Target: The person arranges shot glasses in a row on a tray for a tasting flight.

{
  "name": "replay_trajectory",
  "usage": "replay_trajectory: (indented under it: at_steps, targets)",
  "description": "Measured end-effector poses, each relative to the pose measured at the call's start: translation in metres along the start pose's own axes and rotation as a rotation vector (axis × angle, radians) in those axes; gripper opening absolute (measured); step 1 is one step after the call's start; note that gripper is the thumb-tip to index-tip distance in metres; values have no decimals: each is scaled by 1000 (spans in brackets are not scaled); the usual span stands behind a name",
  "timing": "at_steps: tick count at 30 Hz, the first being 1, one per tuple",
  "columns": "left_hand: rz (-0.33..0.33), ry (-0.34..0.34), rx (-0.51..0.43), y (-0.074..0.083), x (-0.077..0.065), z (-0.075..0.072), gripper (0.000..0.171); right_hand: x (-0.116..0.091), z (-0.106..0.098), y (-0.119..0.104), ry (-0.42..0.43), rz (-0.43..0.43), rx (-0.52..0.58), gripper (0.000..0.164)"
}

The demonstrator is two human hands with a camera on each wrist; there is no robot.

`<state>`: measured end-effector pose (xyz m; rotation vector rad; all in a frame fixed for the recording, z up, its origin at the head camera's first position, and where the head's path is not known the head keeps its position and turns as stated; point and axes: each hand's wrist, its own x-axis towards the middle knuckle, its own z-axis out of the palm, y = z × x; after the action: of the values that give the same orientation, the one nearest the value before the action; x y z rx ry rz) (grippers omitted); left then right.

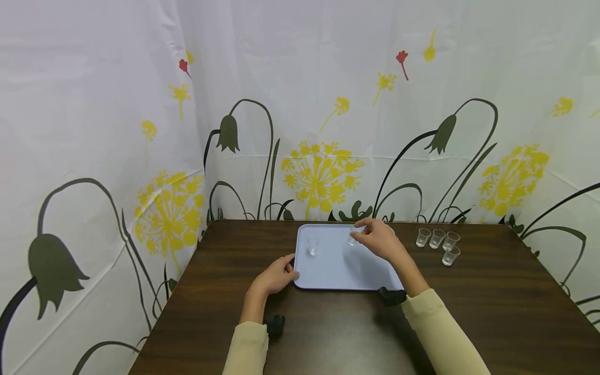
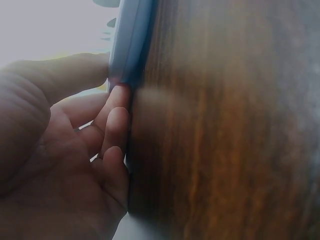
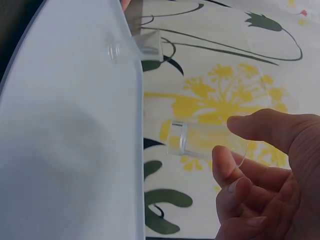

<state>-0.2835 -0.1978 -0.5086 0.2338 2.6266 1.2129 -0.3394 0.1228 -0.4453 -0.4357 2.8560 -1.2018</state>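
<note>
A pale blue tray (image 1: 342, 273) lies on the dark wooden table. My left hand (image 1: 274, 276) holds its left edge near the front corner; in the left wrist view the thumb sits against the rim (image 2: 125, 50) and the fingertips are at its underside. Over the tray's back part, my right hand (image 1: 378, 240) pinches a small clear cup (image 3: 197, 140) near its rim between thumb and fingers. The cup is upright, and its base hangs above the tray in the right wrist view. Another clear cup (image 1: 313, 247) stands on the tray's left part.
Several more clear cups (image 1: 437, 239) stand grouped on the table to the right of the tray, one (image 1: 450, 256) nearer than the others. A white curtain (image 1: 300, 104) with flower prints hangs right behind the table's back edge.
</note>
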Motion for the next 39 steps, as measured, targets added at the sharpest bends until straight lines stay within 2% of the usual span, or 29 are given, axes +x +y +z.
replay_trajectory:
  at_steps: [8,16,23,39]
  targets:
    - [1,-7,14,-1,0,-1,66,10,19,-10,-28,-28,36,43]
    - [37,-11,30,1,-1,-3,67,18,36,-16,-53,-43,36,41]
    - [61,-37,62,1,-4,-4,66,18,47,-23,-73,-1,16,42]
    - [37,-16,41,-1,-3,-4,66,24,75,-20,-97,27,-10,38]
